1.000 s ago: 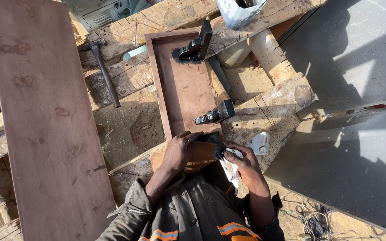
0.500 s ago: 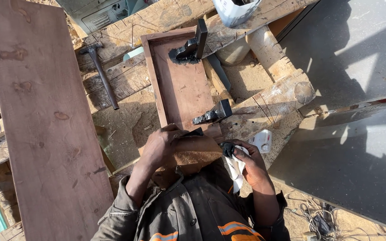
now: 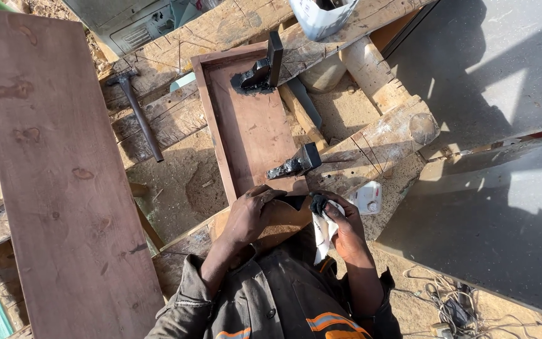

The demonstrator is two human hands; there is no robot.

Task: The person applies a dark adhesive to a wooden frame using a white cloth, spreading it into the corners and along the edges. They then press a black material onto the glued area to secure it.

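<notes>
The left hand (image 3: 252,216) presses on the near end of the shallow wooden tray (image 3: 249,132), the right hand (image 3: 340,223) just beside it with a stained rag (image 3: 322,226). Ahead, the tray's middle floor lies open between two black clamps: the near clamp (image 3: 295,165) blocks the right wall, the far clamp (image 3: 261,72) bars the top end. Left, bare sandy bench leads to a hammer (image 3: 138,113) and the long plank (image 3: 58,176). Right, a white container (image 3: 366,196) and log (image 3: 384,135) crowd in.

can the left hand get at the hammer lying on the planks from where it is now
Probably yes. The left hand rests on the near end of the brown frame, holding nothing. The hammer lies to its left across the planks, uncovered, nothing between them.
</notes>
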